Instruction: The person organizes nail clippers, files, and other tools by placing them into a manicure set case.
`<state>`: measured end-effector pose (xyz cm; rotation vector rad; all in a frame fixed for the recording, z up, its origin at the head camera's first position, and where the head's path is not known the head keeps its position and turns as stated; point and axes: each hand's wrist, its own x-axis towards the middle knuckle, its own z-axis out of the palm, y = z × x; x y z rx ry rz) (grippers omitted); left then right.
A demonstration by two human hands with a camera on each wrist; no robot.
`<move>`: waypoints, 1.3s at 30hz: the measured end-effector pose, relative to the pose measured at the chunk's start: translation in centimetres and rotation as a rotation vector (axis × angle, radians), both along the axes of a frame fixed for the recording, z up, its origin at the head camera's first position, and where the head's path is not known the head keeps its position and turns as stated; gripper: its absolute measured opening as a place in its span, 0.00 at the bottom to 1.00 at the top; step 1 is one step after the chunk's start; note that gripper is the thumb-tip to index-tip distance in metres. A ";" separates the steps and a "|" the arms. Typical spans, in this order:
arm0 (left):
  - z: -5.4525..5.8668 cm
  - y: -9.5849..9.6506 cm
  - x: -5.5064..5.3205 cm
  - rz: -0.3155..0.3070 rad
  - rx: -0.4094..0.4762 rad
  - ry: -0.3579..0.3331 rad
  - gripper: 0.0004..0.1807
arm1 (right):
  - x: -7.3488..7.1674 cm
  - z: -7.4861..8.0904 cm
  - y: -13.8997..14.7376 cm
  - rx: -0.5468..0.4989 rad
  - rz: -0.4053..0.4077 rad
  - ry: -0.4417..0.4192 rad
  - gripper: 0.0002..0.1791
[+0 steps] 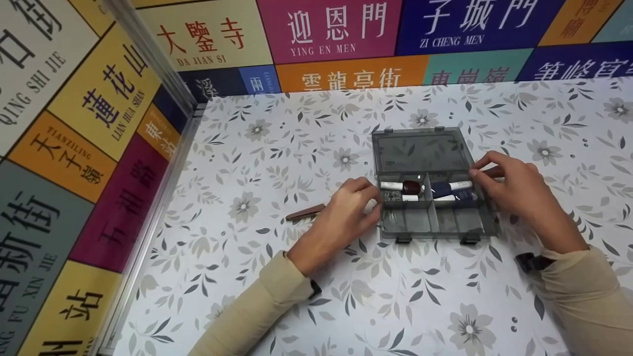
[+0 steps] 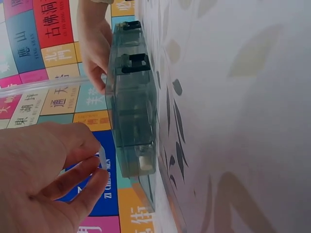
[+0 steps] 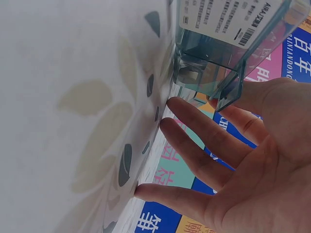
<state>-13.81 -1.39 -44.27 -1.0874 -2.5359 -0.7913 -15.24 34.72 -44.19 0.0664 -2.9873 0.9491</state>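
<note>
A grey see-through compartment box (image 1: 431, 217) lies on the table with its lid (image 1: 423, 151) folded back. Nail polish bottles (image 1: 411, 187) with white caps fill its upper compartments; the lower ones hold nothing visible. My right hand (image 1: 526, 188) pinches the box's right edge by the lid between thumb and forefinger. In the right wrist view its other fingers (image 3: 204, 136) stretch down to the table. Beside the box's left wall is my left hand (image 1: 346, 207), fingers loosely bent. The left wrist view shows a gap between its fingertips and the box (image 2: 133, 107).
A slim brown object (image 1: 305, 212), kind unclear, lies left of my left hand and is partly hidden by it. The table (image 1: 277, 306) has a floral cover. Panels with printed signs (image 1: 336, 29) stand along its back and left sides.
</note>
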 end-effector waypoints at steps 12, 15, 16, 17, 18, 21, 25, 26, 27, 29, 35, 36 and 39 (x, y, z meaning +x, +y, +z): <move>-0.1 1.2 0.9 -0.050 -0.042 -0.006 0.05 | -0.1 0.0 -0.1 0.005 -0.006 -0.003 0.17; -0.3 1.4 1.0 -0.053 -0.052 -0.005 0.05 | -0.1 0.0 -0.1 0.006 -0.006 -0.005 0.17; -0.4 1.4 1.1 -0.053 -0.054 -0.005 0.05 | -0.1 0.0 -0.1 0.006 -0.005 -0.006 0.17; -0.5 1.4 1.1 -0.055 -0.055 -0.005 0.05 | -0.1 0.0 -0.1 0.006 -0.005 -0.007 0.17; -0.5 1.4 1.1 -0.058 -0.053 -0.002 0.05 | -0.1 0.0 -0.1 0.006 -0.004 -0.007 0.17; -0.6 1.5 1.1 -0.063 -0.048 -0.002 0.06 | 0.0 0.0 -0.1 0.009 -0.004 -0.003 0.17; -0.6 1.6 1.2 -0.061 -0.056 -0.010 0.07 | 0.0 0.1 -0.1 0.011 -0.006 -0.007 0.18; -0.5 1.6 1.3 -0.059 -0.061 -0.013 0.07 | 0.0 0.1 -0.1 0.010 -0.006 -0.009 0.18; -0.5 1.6 1.3 -0.057 -0.067 -0.018 0.07 | 0.0 0.1 -0.1 0.010 -0.006 -0.010 0.18; -0.4 1.6 1.4 -0.053 -0.076 -0.030 0.07 | 0.0 0.1 -0.1 0.009 -0.006 -0.010 0.18; -0.4 1.6 1.5 -0.047 -0.096 -0.057 0.07 | 0.0 0.1 -0.2 0.006 -0.008 -0.010 0.17; -0.4 1.6 1.5 -0.047 -0.096 -0.059 0.07 | 0.0 0.1 -0.2 0.007 -0.008 -0.010 0.17; -0.5 1.6 1.4 -0.045 -0.101 -0.056 0.07 | 0.0 0.2 -0.2 0.007 -0.009 -0.011 0.17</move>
